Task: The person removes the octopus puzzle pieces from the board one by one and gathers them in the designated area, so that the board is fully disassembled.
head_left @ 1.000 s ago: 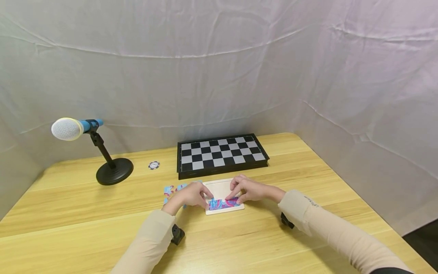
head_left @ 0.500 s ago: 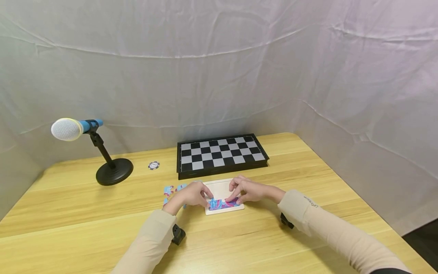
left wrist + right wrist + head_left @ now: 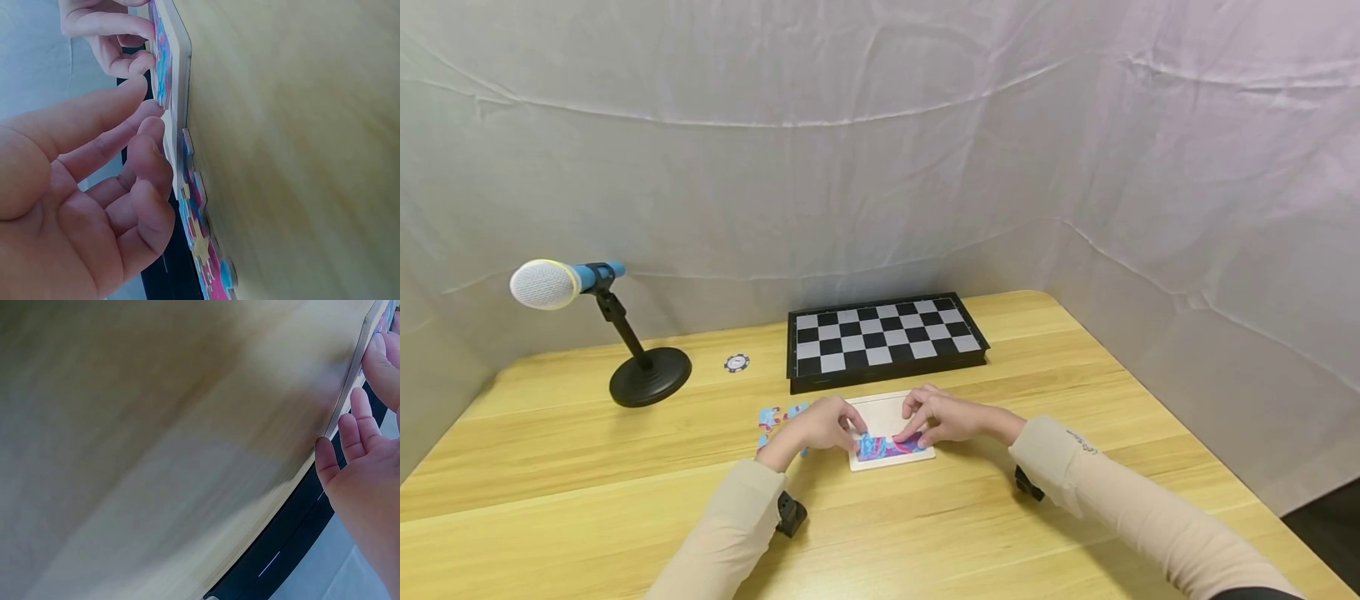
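A pale puzzle tray [image 3: 880,411] lies on the table with joined blue, pink and purple jigsaw pieces [image 3: 880,447] along its near side. My left hand [image 3: 824,425] touches the left end of these pieces with thumb and index finger. In the left wrist view, the left hand [image 3: 94,181] has its thumb and index extended at the pieces' edge, the other fingers loosely bent. My right hand [image 3: 951,417] rests its index finger and thumb on the right part. The right wrist view shows the right hand [image 3: 369,425] beside the tray edge, its fingertips partly cut off.
Several loose jigsaw pieces [image 3: 769,418] lie left of the tray, partly behind the left hand. A black-and-white chessboard [image 3: 887,337] stands just behind the tray. A poker chip [image 3: 737,362] and a blue microphone [image 3: 561,282] on a black stand [image 3: 651,375] are farther left.
Both hands stay at the tray almost unmoved. The fingers shift only very slightly, and the jigsaw pieces look the same.
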`<state>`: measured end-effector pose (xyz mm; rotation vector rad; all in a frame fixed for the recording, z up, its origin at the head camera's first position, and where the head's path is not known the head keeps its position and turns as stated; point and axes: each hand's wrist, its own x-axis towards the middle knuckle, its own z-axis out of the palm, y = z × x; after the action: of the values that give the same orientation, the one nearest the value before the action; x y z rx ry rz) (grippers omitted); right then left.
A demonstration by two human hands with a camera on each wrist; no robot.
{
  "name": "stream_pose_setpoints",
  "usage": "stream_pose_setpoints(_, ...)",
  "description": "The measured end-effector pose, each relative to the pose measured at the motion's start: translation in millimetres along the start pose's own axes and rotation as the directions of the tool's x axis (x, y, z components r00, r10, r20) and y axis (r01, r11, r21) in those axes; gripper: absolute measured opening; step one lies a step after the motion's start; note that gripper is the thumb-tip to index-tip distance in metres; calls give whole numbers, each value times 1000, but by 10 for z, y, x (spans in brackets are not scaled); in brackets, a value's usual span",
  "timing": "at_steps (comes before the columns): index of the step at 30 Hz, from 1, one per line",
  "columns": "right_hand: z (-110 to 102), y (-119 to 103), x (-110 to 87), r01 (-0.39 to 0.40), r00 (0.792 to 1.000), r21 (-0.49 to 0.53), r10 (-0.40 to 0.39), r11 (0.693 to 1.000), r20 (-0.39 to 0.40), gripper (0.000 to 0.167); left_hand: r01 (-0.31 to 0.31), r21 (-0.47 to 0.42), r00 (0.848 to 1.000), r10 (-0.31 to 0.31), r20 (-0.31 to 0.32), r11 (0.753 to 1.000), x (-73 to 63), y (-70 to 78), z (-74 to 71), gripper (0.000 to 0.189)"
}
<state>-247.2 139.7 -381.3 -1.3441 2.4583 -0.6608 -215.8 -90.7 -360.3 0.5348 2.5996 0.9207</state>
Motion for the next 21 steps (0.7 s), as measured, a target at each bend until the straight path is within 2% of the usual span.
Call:
stream_pose_setpoints(4, 5, 11, 1, -2, 1000, 5, 2, 1000, 1, 27, -6, -2, 1000, 6, -2, 1000, 0, 3, -1, 13)
stream_pose_setpoints(12, 9, 31, 5, 0, 1000, 1, 0, 1000, 8, 28, 22, -86, 1000, -23, -15, 996, 3, 17, -5, 8)
stream_pose_setpoints(21, 11, 27, 0, 0, 1000, -5, 0, 1000, -2, 27, 5, -137, 1000, -5, 1, 991, 8, -3, 7, 10)
